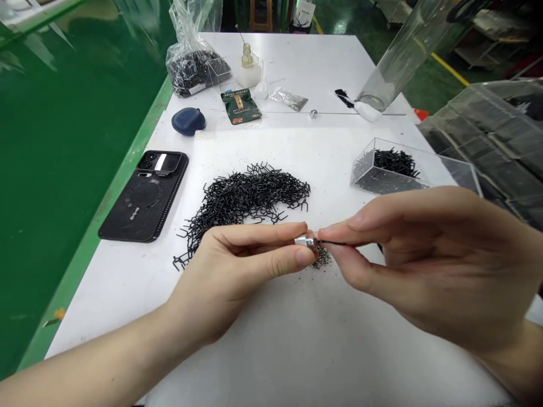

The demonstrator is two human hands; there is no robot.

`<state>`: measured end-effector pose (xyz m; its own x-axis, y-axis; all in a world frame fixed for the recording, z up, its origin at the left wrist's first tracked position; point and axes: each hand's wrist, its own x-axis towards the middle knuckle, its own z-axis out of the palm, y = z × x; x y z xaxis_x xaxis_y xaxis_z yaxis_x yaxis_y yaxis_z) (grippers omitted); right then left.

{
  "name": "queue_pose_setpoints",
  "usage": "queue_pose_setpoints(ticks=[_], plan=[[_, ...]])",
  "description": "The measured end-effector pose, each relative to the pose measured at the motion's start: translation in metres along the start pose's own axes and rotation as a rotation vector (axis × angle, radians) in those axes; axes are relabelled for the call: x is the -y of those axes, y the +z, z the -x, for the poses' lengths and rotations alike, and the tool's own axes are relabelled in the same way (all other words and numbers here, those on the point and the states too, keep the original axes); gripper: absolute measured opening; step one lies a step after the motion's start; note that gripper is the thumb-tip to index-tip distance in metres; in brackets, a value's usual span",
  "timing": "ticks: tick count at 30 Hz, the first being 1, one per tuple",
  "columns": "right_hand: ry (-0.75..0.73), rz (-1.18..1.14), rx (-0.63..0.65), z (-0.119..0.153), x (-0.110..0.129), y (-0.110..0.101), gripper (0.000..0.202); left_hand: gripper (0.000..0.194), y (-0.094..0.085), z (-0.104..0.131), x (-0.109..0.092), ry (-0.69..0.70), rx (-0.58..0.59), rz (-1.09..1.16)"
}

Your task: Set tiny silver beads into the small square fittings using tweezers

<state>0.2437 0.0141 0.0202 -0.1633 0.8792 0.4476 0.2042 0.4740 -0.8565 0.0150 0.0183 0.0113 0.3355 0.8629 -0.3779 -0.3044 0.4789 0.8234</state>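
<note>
Between thumb and fingers, my left hand [250, 265] pinches a small silver metal piece [304, 241], its end facing right. My right hand [407, 249] holds a thin black bent piece [333, 242] in a pinch, its tip at the end of the metal piece. Whether the tip is inside cannot be made out. Just below the fingertips lies a small pile of tiny metallic bits [322, 258]. Behind my left hand spreads a large heap of black bent pieces [250, 195], partly covered by that hand.
A black phone [144, 198] lies at the left, near a dark blue case [189, 121]. Behind are a bag of black pieces [190, 70], a green packet [241, 106] and a glass bottle [247, 56]. A clear box [365, 175] and tall clear cylinder [390, 62] stand right.
</note>
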Motion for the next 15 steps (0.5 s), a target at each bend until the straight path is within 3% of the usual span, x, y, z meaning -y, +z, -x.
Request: queue_pose_setpoints(ticks=[9, 15], plan=[[-0.021, 0.031, 0.012, 0.0001, -0.0027, 0.0007, 0.042, 0.03, -0.0018, 0.0012, 0.0008, -0.002, -0.001, -0.009], [-0.227, 0.111, 0.065, -0.0056, -0.0082, -0.007, 0.039, 0.029, 0.0001, 0.0025, 0.0011, -0.036, -0.029, 0.007]])
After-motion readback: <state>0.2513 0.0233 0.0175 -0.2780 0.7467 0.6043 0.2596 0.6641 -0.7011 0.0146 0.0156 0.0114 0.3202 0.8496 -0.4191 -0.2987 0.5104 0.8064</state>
